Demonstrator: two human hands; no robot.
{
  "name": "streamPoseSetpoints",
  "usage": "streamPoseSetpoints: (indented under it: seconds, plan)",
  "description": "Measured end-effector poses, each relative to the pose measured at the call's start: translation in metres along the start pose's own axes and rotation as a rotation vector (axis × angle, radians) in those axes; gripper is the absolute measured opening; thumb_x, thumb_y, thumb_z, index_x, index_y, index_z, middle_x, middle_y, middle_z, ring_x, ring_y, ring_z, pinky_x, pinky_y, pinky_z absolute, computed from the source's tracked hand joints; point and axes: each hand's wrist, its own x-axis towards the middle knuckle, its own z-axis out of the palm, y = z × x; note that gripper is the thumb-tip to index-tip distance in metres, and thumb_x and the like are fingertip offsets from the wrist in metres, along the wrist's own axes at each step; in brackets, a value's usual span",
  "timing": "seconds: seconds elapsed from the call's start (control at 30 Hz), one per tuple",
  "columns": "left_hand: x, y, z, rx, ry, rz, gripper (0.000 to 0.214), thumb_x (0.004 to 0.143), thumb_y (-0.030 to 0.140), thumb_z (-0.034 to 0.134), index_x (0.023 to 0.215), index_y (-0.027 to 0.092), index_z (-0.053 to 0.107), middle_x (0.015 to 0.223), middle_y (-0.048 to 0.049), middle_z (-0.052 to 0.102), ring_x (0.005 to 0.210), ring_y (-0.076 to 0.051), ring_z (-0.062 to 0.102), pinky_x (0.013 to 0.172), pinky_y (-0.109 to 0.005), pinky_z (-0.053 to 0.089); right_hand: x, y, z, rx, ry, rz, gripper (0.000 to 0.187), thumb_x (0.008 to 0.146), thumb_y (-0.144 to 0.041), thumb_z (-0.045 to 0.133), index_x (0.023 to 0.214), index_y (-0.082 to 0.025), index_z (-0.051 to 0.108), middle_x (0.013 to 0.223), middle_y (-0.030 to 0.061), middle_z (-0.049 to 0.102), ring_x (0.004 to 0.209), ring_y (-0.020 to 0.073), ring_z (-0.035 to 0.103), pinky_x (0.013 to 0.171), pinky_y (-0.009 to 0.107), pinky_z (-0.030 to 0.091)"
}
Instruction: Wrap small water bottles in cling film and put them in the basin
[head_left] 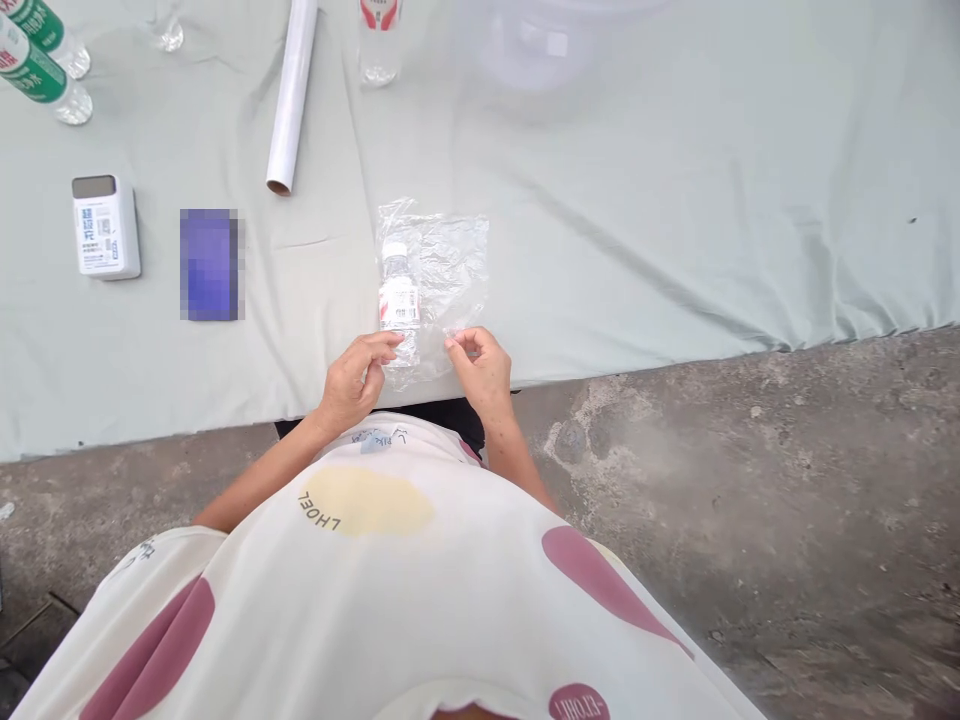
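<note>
The bottle [399, 300] lies just left of the frame's centre, the left hand [352, 382] reaching over its lower end, fingers bent; whether they grip anything, I cannot tell. The right hand [484, 372], to its right, pinches the plastic film [454, 265] between thumb and forefinger. The bottle is clear, white-capped towards the frame's top, with a red-and-white label; the film is see-through and wrinkled.

Under bright, diffuse light the cloth [637, 240] shows soft shadows, plastic film [454, 255] glints, and a purple object [209, 265] is pixelated.
</note>
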Motion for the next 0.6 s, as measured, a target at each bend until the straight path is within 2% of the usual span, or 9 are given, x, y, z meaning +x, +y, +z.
streamPoseSetpoints:
  seconds: [0.07,0.17,0.23,0.3,0.37,0.43,0.6]
  plan:
    - [-0.003,-0.005,-0.003,0.109,0.052,0.061,0.027,0.093,0.004,0.037,0.099,0.021,0.057,0.116,-0.0091,0.072,0.111,-0.019,0.066,0.091,-0.039,0.056,0.003,-0.002,0.002,0.172,-0.060,0.043,0.021,0.080,-0.042,0.063,0.081,-0.024,0.053,0.116,0.0081,0.071,0.104,0.0216,0.067,0.084,0.036,0.054]
    - [-0.005,-0.012,-0.006,0.285,-0.048,0.212,0.023,0.091,0.010,0.049,0.108,0.020,0.062,0.127,-0.0118,0.069,0.124,-0.026,0.060,0.098,-0.046,0.052,0.004,-0.003,0.005,0.430,-0.143,0.118,0.033,0.074,-0.044,0.069,0.081,-0.024,0.044,0.131,0.0094,0.066,0.109,0.0218,0.068,0.082,0.034,0.057]
    - [-0.005,-0.014,-0.005,0.372,-0.177,0.254,0.026,0.091,0.017,0.057,0.116,0.021,0.063,0.138,-0.0136,0.063,0.135,-0.030,0.053,0.102,-0.048,0.049,0.003,-0.004,0.006,0.568,-0.148,0.175,0.039,0.069,-0.042,0.074,0.082,-0.025,0.041,0.126,0.0068,0.068,0.098,0.0195,0.071,0.073,0.030,0.057]
    - [-0.004,-0.015,-0.002,0.426,-0.274,0.239,0.030,0.092,0.021,0.059,0.122,0.023,0.063,0.144,-0.0137,0.060,0.141,-0.031,0.048,0.106,-0.048,0.045,0.000,-0.004,0.005,0.651,-0.103,0.214,0.041,0.067,-0.038,0.077,0.086,-0.026,0.042,0.108,0.0013,0.072,0.082,0.0150,0.071,0.064,0.025,0.053]
    - [-0.003,-0.015,0.000,0.471,-0.303,0.225,0.030,0.093,0.018,0.058,0.122,0.025,0.064,0.142,-0.0124,0.061,0.140,-0.030,0.049,0.105,-0.047,0.044,-0.003,-0.002,0.002,0.686,-0.050,0.243,0.042,0.066,-0.033,0.078,0.093,-0.026,0.047,0.089,-0.0046,0.071,0.071,0.0110,0.068,0.059,0.022,0.049]
    - [-0.001,-0.015,0.003,0.519,-0.283,0.238,0.030,0.094,0.014,0.055,0.119,0.026,0.066,0.138,-0.0108,0.065,0.136,-0.029,0.053,0.101,-0.045,0.046,-0.007,0.002,-0.003,0.693,-0.021,0.272,0.044,0.064,-0.031,0.078,0.099,-0.026,0.053,0.080,-0.0074,0.067,0.068,0.0100,0.067,0.059,0.021,0.048]
    - [0.001,-0.018,0.009,0.544,-0.243,0.248,0.031,0.093,0.009,0.052,0.113,0.027,0.068,0.132,-0.0092,0.068,0.130,-0.027,0.056,0.097,-0.044,0.048,-0.020,0.016,-0.030,0.560,0.082,0.309,0.029,0.064,-0.034,0.077,0.085,-0.021,0.062,0.081,-0.0042,0.065,0.068,0.0114,0.067,0.056,0.023,0.051]
